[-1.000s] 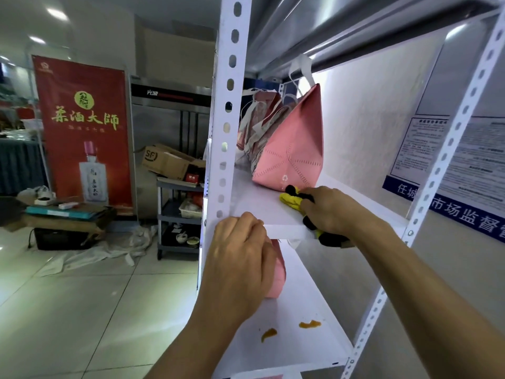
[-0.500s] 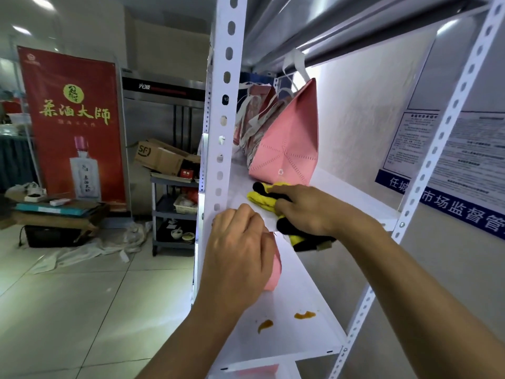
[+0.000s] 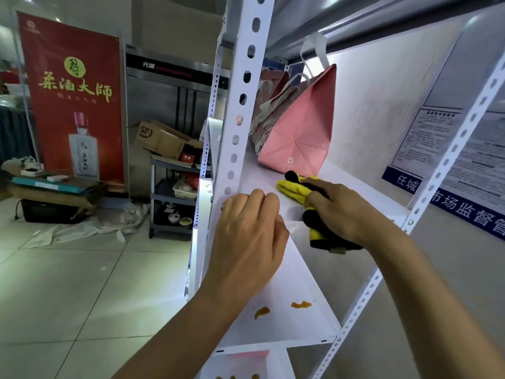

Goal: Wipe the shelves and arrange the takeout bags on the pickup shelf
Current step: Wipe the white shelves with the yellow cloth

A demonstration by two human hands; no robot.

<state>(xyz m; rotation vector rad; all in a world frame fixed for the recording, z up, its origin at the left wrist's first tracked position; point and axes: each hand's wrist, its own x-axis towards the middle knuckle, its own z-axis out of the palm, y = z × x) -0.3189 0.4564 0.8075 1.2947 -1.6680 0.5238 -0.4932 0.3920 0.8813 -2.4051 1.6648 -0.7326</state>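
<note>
We press the cloth [image 3: 297, 188] onto the shelf [image 3: 257, 177] with our right hand [image 3: 347, 212], fingers curled over it, just before the pink bag [image 3: 299, 132]. Our left hand [image 3: 250, 236] grips the shelf's edge. Wiping further risks toppling the bag.

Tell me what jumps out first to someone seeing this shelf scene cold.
The right hand presses a yellow-and-black cloth onto the upper white shelf, just in front of a pink takeout bag. The left hand rests against the perforated shelf post at that shelf's front edge. On the shelf below, two orange sauce stains lie unwiped.
</note>
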